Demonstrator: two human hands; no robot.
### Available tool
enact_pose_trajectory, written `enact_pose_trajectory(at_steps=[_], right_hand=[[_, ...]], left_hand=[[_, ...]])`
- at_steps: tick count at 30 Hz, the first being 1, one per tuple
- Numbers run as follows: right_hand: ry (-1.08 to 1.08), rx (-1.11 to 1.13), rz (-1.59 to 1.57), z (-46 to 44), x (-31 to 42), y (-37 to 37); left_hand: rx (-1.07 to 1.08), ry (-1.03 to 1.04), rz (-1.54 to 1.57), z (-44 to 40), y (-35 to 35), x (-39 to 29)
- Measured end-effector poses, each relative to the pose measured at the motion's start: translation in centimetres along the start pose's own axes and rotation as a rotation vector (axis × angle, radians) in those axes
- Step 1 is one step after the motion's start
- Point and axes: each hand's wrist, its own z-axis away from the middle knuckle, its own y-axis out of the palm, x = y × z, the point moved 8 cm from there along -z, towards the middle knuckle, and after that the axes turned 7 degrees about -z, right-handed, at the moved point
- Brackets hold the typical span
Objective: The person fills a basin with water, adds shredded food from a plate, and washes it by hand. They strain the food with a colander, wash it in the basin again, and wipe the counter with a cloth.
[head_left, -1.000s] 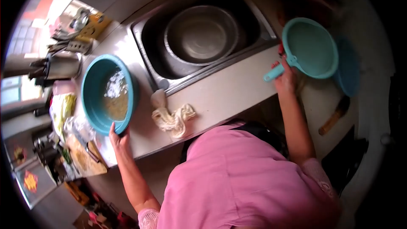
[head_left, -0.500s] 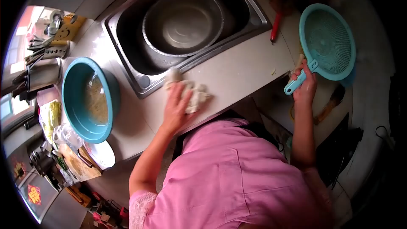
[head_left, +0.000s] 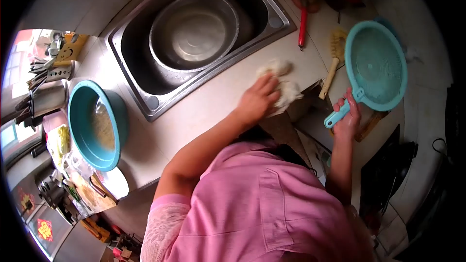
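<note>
My left hand (head_left: 258,98) is closed on a crumpled cream cloth (head_left: 290,92), pressed to the countertop (head_left: 213,98) near its front edge, right of the sink. My right hand (head_left: 347,116) grips the handle of a light turquoise strainer (head_left: 376,65), holding it up over the right side of the counter. The strainer's mesh bowl faces up toward me. At the left of the counter stands a teal basin (head_left: 119,116) with cloudy liquid and pale matter in it.
A metal bowl (head_left: 194,31) sits in the steel sink (head_left: 170,98). A brush (head_left: 331,75) and a red-handled tool (head_left: 303,26) lie at the right. Cutlery holders, a cutting board (head_left: 90,194) and a white plate (head_left: 115,180) are at the left.
My left hand left the teal basin, took hold of the cloth and moved it right along the counter. The strainer in my right hand has shifted slightly and turned.
</note>
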Motion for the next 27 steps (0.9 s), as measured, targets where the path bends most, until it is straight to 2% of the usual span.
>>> enact_pose_trajectory(at_steps=[2, 6, 8, 9, 11, 12, 14, 15, 16, 18, 19, 21, 22, 24, 27], right_hand=[[0.016, 0.07, 0.033, 0.3, -1.0, 3.2], [0.053, 0.24, 0.148, 1.8, -4.3, 10.8], [0.141, 0.414, 0.173, 2.7, -6.7, 13.9], [0.177, 0.444, 0.194, 3.6, -8.1, 15.9], [0.28, 0.558, 0.222, 5.6, -10.7, 18.7], [0.345, 0.617, 0.264, 6.3, -11.6, 19.9], [0.481, 0.697, 0.327, 7.7, -13.8, 21.6], [0.538, 0.715, 0.35, 8.6, -13.7, 22.5], [0.601, 0.733, 0.365, 9.3, -14.7, 23.0], [0.624, 0.776, 0.386, 10.3, -16.2, 23.9], [0.648, 0.791, 0.434, 11.0, -16.9, 24.2], [0.684, 0.819, 0.497, 11.8, -18.0, 24.6], [0.693, 0.828, 0.514, 12.0, -18.4, 24.7], [0.71, 0.85, 0.553, 11.9, -19.2, 24.5], [0.714, 0.855, 0.595, 11.7, -19.7, 24.8]], left_hand=[[0.035, -0.172, -0.008, 6.3, -2.9, 3.0], [-0.033, -0.555, -0.201, 21.6, -9.0, 7.0], [-0.058, -0.795, -0.274, 28.7, -11.7, 6.9], [-0.075, -0.85, -0.316, 31.1, -13.1, 6.8], [-0.102, -1.013, -0.154, 35.0, -14.4, 6.8], [-0.045, -0.977, -0.227, 35.1, -15.8, 6.1], [-0.406, -1.146, 0.042, 38.5, -17.7, 6.7], [-0.976, -1.3, 0.388, 42.5, -17.7, 7.6], [-1.326, -1.495, 0.667, 43.8, -18.5, 7.9], [-1.618, -1.363, 1.332, 43.9, -17.8, 10.5], [-1.637, -1.348, 1.335, 43.3, -18.9, 11.8], [-1.855, -1.408, 1.483, 42.4, -19.4, 13.3], [-1.869, -1.39, 1.486, 43.0, -19.2, 13.8], [-1.667, -1.507, 1.545, 44.2, -17.9, 14.8], [-1.761, -1.477, 1.516, 45.3, -17.4, 15.4]])
